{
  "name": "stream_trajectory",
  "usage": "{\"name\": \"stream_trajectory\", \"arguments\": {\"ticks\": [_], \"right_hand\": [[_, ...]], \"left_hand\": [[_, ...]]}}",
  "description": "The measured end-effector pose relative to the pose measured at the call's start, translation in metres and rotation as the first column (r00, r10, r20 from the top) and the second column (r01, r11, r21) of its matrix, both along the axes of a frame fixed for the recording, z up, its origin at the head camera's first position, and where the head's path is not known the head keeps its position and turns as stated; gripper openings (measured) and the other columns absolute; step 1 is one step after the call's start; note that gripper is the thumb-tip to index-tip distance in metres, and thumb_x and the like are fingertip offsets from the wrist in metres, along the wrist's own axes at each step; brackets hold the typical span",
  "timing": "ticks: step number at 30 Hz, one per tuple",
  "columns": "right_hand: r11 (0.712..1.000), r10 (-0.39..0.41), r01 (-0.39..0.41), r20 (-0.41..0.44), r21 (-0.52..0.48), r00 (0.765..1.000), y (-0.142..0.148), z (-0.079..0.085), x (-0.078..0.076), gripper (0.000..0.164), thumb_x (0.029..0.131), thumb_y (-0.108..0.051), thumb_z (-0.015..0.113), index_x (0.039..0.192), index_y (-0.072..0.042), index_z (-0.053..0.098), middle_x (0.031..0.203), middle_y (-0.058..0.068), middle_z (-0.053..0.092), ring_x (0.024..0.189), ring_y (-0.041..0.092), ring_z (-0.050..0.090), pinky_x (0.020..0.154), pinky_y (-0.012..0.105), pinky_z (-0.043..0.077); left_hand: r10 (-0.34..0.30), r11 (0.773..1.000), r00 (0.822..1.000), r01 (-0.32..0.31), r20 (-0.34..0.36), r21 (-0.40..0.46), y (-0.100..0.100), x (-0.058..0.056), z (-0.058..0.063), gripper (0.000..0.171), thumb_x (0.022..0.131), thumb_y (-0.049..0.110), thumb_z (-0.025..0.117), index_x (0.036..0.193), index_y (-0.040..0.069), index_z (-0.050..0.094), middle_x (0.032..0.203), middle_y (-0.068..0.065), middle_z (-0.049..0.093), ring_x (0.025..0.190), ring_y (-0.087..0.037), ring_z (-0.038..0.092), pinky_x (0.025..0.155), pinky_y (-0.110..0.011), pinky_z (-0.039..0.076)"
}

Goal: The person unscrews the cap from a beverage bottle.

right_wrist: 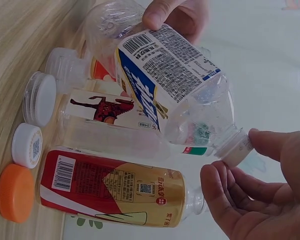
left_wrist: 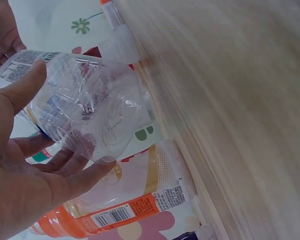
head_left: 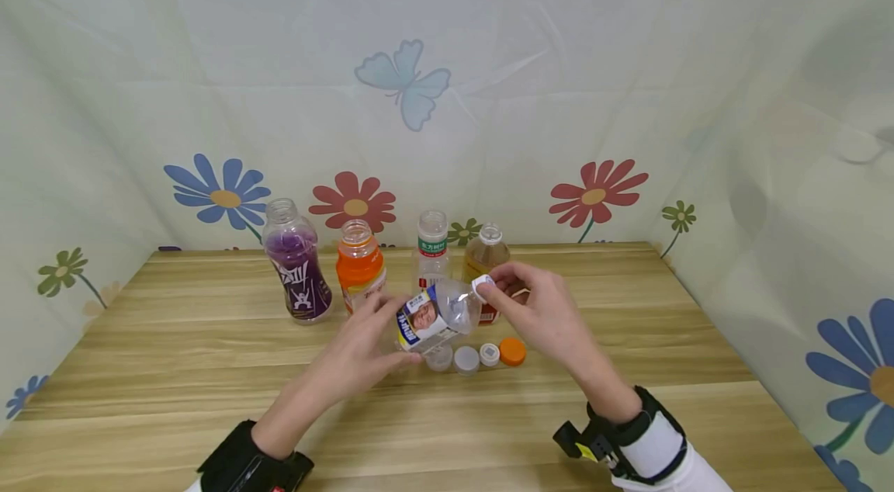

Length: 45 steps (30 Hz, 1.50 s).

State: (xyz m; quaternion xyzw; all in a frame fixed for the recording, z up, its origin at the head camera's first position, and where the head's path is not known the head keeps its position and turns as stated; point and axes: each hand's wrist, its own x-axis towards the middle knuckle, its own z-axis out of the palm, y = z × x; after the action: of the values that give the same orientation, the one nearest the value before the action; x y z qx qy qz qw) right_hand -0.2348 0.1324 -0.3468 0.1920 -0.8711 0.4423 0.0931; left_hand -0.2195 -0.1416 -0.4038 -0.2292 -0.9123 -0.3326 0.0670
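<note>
A clear plastic bottle (head_left: 457, 307) with a white, blue and yellow label is held tilted above the table, its neck pointing up to the right. My left hand (head_left: 359, 348) grips it around the lower body; in the left wrist view the thumb and fingers (left_wrist: 72, 182) wrap its sides near the base. With thumb and fingertips, my right hand (head_left: 548, 313) pinches the white cap (right_wrist: 236, 150) at the bottle's mouth. Below the bottle, a row of loose caps lies on the table: a clear one, a greyish-white one (head_left: 466, 360), a small white one (head_left: 490, 355) and an orange one (head_left: 513, 351).
Behind the hands stand several capless bottles: a purple one (head_left: 296, 267), an orange one (head_left: 359, 263), a clear one with a green band (head_left: 432, 247) and an amber one (head_left: 487, 250). The wooden table (head_left: 174, 368) ends at a flowered cloth backdrop (head_left: 489, 127).
</note>
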Motion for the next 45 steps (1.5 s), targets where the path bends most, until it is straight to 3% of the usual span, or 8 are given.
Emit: {"name": "stream_trajectory", "arguments": {"ticks": [5, 12, 20, 33, 45], "right_hand": [[1.0, -0.017, 0.017, 0.001, 0.006, 1.0, -0.0004, -0.0003, 0.0005, 0.023, 0.099, -0.025, 0.072, 0.109, -0.004, 0.071, 0.093, 0.003, 0.068, 0.081, 0.018, 0.064, 0.072, 0.03, 0.058], [1.0, -0.03, 0.03, 0.007, 0.004, 1.0, -0.0014, -0.0013, 0.0014, 0.025, 0.098, -0.024, 0.072, 0.112, -0.003, 0.07, 0.095, 0.004, 0.067, 0.082, 0.019, 0.064, 0.073, 0.03, 0.058], [1.0, 0.013, -0.012, -0.02, 0.026, 1.0, -0.0012, -0.0026, 0.002, 0.021, 0.098, -0.014, 0.072, 0.114, 0.0, 0.069, 0.098, 0.006, 0.068, 0.084, 0.019, 0.064, 0.076, 0.03, 0.059], [0.996, 0.084, -0.082, -0.06, 0.03, 0.995, -0.0006, -0.0042, 0.0025, 0.025, 0.096, -0.003, 0.071, 0.12, 0.002, 0.067, 0.108, 0.01, 0.068, 0.097, 0.027, 0.064, 0.082, 0.035, 0.061], [0.99, 0.138, -0.139, -0.072, -0.005, 0.988, -0.0005, -0.0056, 0.0027, 0.03, 0.095, 0.004, 0.069, 0.124, 0.003, 0.064, 0.117, 0.012, 0.065, 0.108, 0.028, 0.063, 0.09, 0.04, 0.058]], "left_hand": [[-0.009, 1.0, 1.0, 0.009, -0.015, -0.025, 0.0008, -0.0002, 0.0004, 0.084, 0.083, 0.03, 0.088, 0.153, 0.009, 0.047, 0.149, -0.015, 0.05, 0.135, -0.035, 0.048, 0.11, -0.059, 0.04], [-0.019, 0.999, 0.997, 0.016, -0.081, -0.04, 0.002, -0.0014, -0.0007, 0.081, 0.079, 0.027, 0.091, 0.147, 0.004, 0.054, 0.139, -0.011, 0.059, 0.125, -0.031, 0.057, 0.106, -0.054, 0.045], [-0.025, 0.996, 0.992, 0.014, -0.122, -0.091, 0.0027, -0.0024, -0.0004, 0.081, 0.079, 0.025, 0.092, 0.145, -0.001, 0.053, 0.138, -0.017, 0.06, 0.125, -0.034, 0.058, 0.106, -0.053, 0.046], [-0.028, 0.995, 0.993, 0.017, -0.119, -0.098, 0.0017, -0.0032, -0.0017, 0.08, 0.08, 0.024, 0.091, 0.145, -0.002, 0.053, 0.142, -0.019, 0.058, 0.136, -0.04, 0.049, 0.11, -0.057, 0.04], [-0.02, 0.996, 0.994, 0.01, -0.108, -0.093, 0.0022, -0.0031, -0.0012, 0.079, 0.08, 0.025, 0.09, 0.146, 0.001, 0.053, 0.142, -0.017, 0.058, 0.135, -0.039, 0.05, 0.109, -0.058, 0.041]]}}
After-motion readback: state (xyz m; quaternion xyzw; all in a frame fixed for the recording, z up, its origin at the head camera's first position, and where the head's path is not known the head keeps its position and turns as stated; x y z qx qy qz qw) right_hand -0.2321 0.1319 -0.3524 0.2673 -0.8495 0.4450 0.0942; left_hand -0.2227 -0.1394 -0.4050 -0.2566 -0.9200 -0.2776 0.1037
